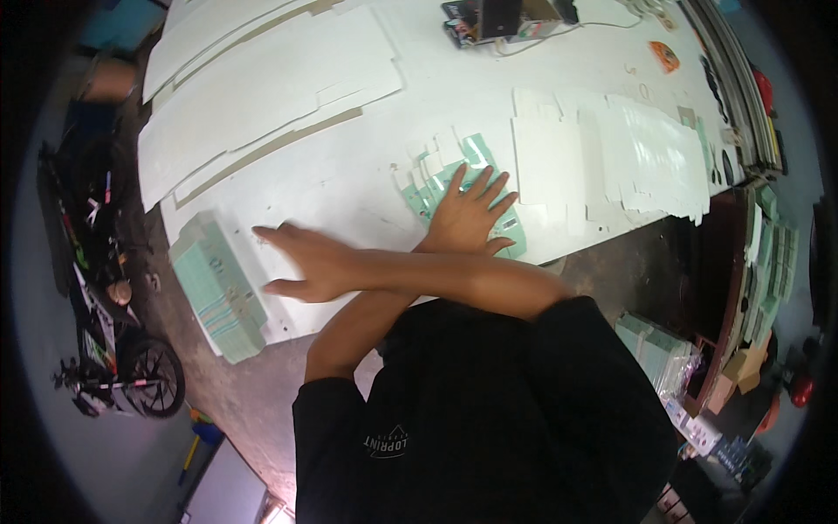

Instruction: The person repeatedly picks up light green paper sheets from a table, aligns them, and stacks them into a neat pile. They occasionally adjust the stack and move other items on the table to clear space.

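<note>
My forearms cross, the right over the left. My left hand [470,214] lies flat with spread fingers on several light green flat printed carton blanks [425,185], which are fanned out near the table's front edge. Reaching to the left, my right hand [310,262] is a little blurred, its thumb and fingers apart with nothing between them. It is nearest to a neat stack of green carton blanks [218,284] at the table's left front corner, a small gap away from it. My left palm hides part of the fanned blanks.
Large white sheets [279,96] lie in piles at the far left of the white table [358,196]. More white sheets [611,157] lie to the right. At the back stand a dark device [499,17] with a cable and an orange tape dispenser [664,57]. A bicycle [113,323] leans left.
</note>
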{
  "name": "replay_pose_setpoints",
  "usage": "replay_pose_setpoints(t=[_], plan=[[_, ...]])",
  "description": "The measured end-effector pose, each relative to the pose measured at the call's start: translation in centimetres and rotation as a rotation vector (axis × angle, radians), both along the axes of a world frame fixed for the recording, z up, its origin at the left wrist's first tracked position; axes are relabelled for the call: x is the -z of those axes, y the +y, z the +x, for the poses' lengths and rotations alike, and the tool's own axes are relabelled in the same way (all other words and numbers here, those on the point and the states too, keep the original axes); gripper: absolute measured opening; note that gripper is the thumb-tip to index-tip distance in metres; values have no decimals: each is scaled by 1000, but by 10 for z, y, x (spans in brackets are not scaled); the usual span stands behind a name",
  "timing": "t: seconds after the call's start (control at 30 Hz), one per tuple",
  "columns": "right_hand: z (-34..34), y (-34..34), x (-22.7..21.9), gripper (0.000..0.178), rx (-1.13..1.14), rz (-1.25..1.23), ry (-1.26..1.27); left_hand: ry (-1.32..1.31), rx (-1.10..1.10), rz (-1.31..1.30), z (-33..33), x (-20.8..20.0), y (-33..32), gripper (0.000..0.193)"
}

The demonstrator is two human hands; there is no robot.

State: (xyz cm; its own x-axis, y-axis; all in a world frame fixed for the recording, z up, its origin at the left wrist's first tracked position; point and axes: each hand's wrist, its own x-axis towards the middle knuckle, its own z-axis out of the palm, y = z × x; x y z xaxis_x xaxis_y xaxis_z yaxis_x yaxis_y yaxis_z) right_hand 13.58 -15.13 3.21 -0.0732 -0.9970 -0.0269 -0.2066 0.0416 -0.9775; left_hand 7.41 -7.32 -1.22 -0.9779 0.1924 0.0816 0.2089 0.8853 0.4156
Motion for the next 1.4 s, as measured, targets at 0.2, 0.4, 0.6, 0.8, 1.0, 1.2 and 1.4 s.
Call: replay_pose_setpoints(t=[0.2,0.4,0.6,0.8,1.0,1.2,1.4], plan=[[-182,212,45,69,1106,334,1192,68,22,-25,-8,15,1,77],[-172,278,33,70,1023,393,339,-25,34,28,15,1,-15,76],[-157,247,50,59,993,215,1046,-15,40,3,16,3,-18,78],[-158,254,31,37,1024,101,532,-48,18,-23,18,-5,-26,75],[-176,263,32,45,852,268,1061,-64,66,11,14,10,-27,51],[-158,243,29,26,891,222,342,-124,123,-210,9,0,-9,86],[-209,286,42,45,1031,375,905,-239,328,-110,-11,-27,-12,108]])
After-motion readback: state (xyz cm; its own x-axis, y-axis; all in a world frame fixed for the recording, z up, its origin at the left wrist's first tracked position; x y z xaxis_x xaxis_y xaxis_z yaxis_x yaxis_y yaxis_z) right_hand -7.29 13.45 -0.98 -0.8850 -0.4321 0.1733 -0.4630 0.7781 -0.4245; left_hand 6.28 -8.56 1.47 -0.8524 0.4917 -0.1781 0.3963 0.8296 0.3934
